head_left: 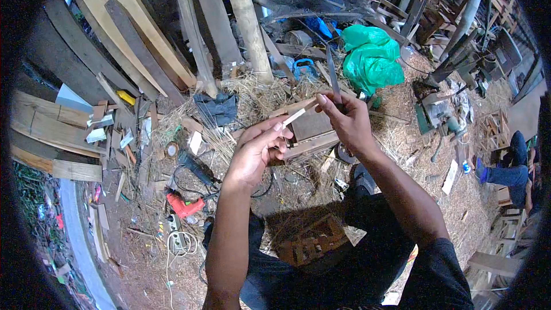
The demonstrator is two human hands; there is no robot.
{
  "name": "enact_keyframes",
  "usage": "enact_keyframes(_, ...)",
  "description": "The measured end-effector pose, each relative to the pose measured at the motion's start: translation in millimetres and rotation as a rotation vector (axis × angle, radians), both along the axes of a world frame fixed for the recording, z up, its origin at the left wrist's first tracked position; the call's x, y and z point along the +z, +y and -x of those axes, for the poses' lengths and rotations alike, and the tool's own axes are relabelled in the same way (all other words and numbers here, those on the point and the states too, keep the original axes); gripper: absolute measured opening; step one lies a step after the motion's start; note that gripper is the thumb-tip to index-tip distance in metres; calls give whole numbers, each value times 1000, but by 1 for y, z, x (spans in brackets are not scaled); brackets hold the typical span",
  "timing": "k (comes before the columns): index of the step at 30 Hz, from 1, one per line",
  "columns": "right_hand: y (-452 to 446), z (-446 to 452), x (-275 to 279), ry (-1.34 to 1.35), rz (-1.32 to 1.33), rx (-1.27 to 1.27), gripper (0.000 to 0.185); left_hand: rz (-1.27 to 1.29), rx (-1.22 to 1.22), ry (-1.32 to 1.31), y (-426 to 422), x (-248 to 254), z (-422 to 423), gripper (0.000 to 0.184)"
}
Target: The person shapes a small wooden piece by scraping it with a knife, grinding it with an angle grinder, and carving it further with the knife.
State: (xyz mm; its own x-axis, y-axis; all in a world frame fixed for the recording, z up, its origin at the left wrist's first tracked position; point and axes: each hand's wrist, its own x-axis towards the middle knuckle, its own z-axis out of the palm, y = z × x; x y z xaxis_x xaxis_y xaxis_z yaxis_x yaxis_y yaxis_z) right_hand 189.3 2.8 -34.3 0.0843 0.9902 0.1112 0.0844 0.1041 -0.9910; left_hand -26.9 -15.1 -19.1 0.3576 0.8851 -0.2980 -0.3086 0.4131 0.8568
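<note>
My left hand (261, 152) pinches one end of a thin pale wooden stick (295, 116), palm turned up. At the stick's other end, my right hand (347, 117) has its thumb and finger closed on it. A long narrow blade (332, 72) also rises from my right hand, pointing up; its handle is hidden by the fingers. Below both hands lies a wooden frame or box with a flat brown panel (313, 125), partly covered by my left hand.
A red power drill (183, 204), a coiled white cable (182, 243) and a dark power tool (195, 167) lie at left. A green plastic bag (373, 60) sits beyond my right hand. Boards (132, 17) lean at upper left. A person (508, 175) is at far right.
</note>
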Motion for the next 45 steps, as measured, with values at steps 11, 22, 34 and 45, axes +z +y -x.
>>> enact_keyframes(11, -2, -3, -1, 147, 39, 71, 32, 81, 113, -121, 5, -10, 1, 25)
enact_keyframes(22, -4, -1, -5, 36, 136, 134, 25, -11, 79, 96, 7, -13, -1, 33)
enact_keyframes(34, -9, 8, -49, -252, 395, 281, 36, -188, 72, 541, 10, -54, 20, 25)
enact_keyframes(45, -81, 48, -258, -893, 422, 536, 36, -215, -3, 1276, -59, -312, 86, 14)
